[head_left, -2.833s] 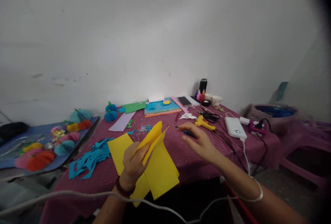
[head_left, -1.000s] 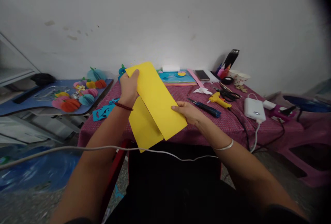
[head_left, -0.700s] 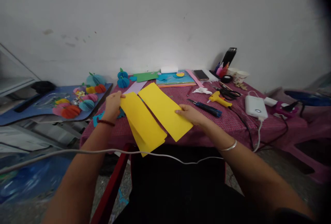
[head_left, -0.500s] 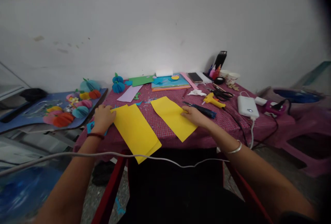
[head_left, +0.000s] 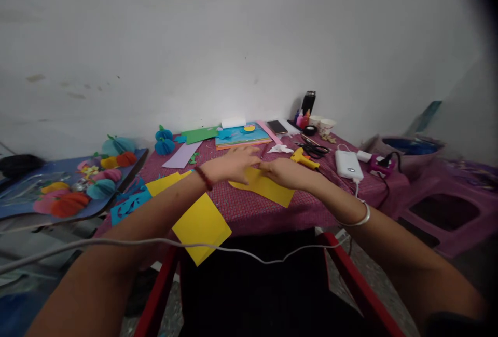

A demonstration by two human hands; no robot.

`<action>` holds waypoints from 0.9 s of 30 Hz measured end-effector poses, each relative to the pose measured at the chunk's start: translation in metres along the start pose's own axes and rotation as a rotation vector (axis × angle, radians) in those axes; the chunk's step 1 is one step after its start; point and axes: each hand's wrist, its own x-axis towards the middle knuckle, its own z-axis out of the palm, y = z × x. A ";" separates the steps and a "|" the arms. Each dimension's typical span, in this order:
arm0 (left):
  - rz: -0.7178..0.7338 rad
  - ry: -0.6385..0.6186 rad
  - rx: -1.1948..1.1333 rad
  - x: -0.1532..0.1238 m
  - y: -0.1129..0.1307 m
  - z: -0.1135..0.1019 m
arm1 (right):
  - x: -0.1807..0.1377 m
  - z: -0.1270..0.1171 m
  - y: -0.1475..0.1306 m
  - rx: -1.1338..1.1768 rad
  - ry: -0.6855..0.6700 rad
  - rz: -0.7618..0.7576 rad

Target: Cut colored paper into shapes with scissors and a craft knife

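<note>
My left hand (head_left: 234, 164) reaches across to the middle of the table, its fingers stretched out above the upper edge of a yellow paper sheet (head_left: 268, 190). Close by, my right hand (head_left: 287, 172) has its fingers curled at the top of that same sheet; the fingertips are partly hidden. Another piece of yellow paper (head_left: 202, 227) lies under my left forearm, overhanging the table's front edge. Beyond my right hand is a yellow glue gun (head_left: 304, 159).
Blue paper scraps (head_left: 130, 207) lie at left, near paper pumpkins (head_left: 70, 204) on a blue side table. Scissors (head_left: 314, 149), a phone (head_left: 276, 127), a white power bank (head_left: 349, 164) and paper cups (head_left: 326, 126) stand right. A white cable (head_left: 264, 260) crosses in front of me.
My left hand has let go of the yellow paper at left and moved right, beside my right hand. The right-hand yellow sheet has turned, and the view has shifted.
</note>
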 end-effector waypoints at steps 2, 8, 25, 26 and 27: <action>-0.033 -0.084 0.065 0.017 -0.001 -0.012 | -0.001 -0.001 -0.001 -0.076 0.008 0.026; -0.206 -0.044 0.082 0.002 -0.024 -0.043 | -0.010 -0.007 0.022 -0.111 0.074 0.110; -0.754 -0.088 -1.273 -0.096 -0.054 0.080 | -0.046 0.062 0.072 1.102 0.288 0.536; -0.768 -0.081 -1.302 -0.096 -0.053 0.086 | -0.050 0.067 0.070 1.121 0.288 0.535; -0.779 -0.077 -1.323 -0.095 -0.052 0.090 | -0.054 0.070 0.067 1.133 0.283 0.534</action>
